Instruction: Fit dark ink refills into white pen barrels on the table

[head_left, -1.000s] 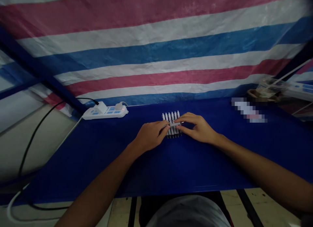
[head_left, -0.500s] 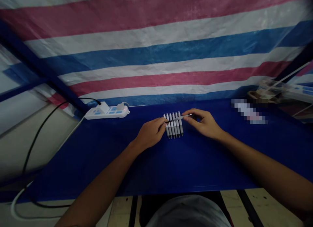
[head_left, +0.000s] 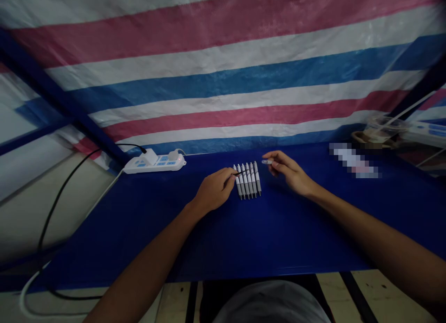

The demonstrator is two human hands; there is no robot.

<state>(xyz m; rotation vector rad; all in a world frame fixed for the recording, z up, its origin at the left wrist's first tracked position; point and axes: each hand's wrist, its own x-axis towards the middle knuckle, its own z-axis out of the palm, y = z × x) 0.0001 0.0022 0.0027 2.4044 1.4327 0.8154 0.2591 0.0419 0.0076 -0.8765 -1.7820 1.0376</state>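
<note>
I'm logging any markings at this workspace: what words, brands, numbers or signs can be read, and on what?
None can be read.
White pens: too small.
White piece in the right hand: too small.
Power strip: blue areas, no legible lettering.
Pixelated patch: obscured.

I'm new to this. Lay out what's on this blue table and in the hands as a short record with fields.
Left hand: pinches a thin dark piece over the pens
Right hand: holds a short pale piece, right of the pens
Pens: white and grey, side by side in a row
Power strip: white, far left, with plugs in
Backdrop: striped red, white and blue
</note>
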